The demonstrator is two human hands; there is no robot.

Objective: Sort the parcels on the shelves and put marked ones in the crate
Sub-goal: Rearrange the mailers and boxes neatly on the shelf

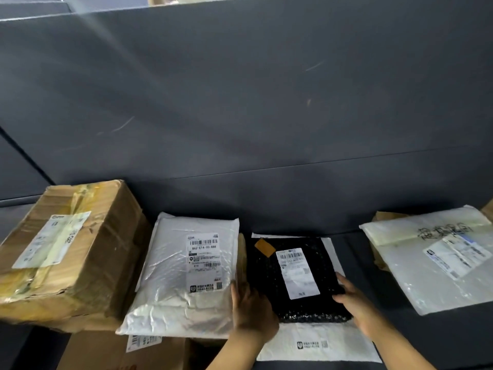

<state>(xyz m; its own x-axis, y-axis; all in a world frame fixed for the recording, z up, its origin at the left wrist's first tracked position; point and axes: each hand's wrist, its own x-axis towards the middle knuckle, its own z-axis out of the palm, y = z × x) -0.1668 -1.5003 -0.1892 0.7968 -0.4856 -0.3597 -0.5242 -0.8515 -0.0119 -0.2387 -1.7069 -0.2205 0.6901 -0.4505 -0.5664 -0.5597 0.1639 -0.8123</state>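
**Q:** What is seen in the middle?

**A:** A black parcel point(266, 276) in bubble wrap is shown lying flat on a white mailer point(320, 345), on a dark grey shelf point(368, 284). A white label point(297, 273) with a barcode is stuck on its top, and an orange patch point(264, 248) is seen near its far left corner.

**Q:** How are the 2 hands placed?

**A:** The left hand point(250, 303) is laid against the parcel's left edge with its fingers fairly straight; its thumb cannot be seen. The parcel's right near edge is pinched by the right hand point(352, 297), with the thumb set on top.

**Q:** What else is on the shelf?

**A:** Just to the left, a white plastic parcel point(170, 279) with a printed label is shown, touching the left hand. Further left, a worn cardboard box point(80, 252) bound with yellowed tape is seen. Well apart on the right, a white parcel point(432, 276) is marked with black handwriting point(442, 229). At the lower left, a 2nd cardboard box point(106, 353) is partly covered by the white plastic parcel.
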